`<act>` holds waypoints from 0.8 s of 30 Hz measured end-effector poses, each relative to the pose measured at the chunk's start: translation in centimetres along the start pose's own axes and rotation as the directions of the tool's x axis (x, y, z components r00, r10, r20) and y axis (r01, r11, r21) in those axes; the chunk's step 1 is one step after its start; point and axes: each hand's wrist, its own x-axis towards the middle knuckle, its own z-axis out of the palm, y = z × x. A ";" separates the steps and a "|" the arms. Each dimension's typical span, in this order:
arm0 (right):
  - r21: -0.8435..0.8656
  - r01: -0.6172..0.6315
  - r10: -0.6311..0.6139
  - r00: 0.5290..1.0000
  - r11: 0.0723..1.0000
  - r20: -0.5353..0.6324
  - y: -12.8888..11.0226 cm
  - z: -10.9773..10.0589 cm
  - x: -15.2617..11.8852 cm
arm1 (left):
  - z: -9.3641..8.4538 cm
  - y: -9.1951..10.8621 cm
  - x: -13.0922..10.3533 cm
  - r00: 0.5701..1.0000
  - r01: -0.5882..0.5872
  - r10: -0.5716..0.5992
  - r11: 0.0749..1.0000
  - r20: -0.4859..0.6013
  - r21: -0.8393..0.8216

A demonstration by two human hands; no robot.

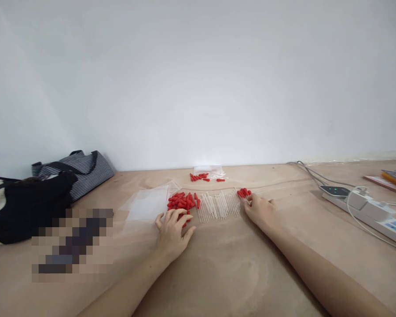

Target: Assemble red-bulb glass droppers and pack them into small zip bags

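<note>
My left hand (174, 233) is open, its fingers spread over the near edge of a heap of red rubber bulbs (181, 201). No bulb is visibly gripped in it. To the right of the heap, thin clear dropper tubes (219, 205) lie side by side in a row. At the row's right end is a small group of red-bulbed droppers (244, 193). My right hand (260, 211) has its fingertips closed at that group, seemingly on one dropper; the fingers partly hide the tubes.
Clear plastic bags (145, 204) lie left of the heap. Farther back are more red bulbs (198, 177) and a bag of tubes (211, 171). A power strip (379, 215) with cables lies right; black (29, 207) and striped bags (89, 171) and a blurred dark object (74, 242) are left.
</note>
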 end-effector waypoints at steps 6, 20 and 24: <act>-0.063 -0.005 0.006 1.000 0.998 0.012 -1.0 0.7 0.4 | 0.2 0.0 0.1 1.000 0.008 -0.008 1.000 0.020 0.015; -0.076 0.025 -0.023 1.000 0.997 0.019 -2.1 0.4 1.6 | -0.4 -1.0 0.2 0.998 0.048 -0.053 0.992 0.039 0.115; -0.109 -0.014 0.019 0.999 0.994 0.046 -2.8 0.9 2.8 | -0.5 -1.0 0.2 0.998 0.040 -0.045 0.991 0.032 0.130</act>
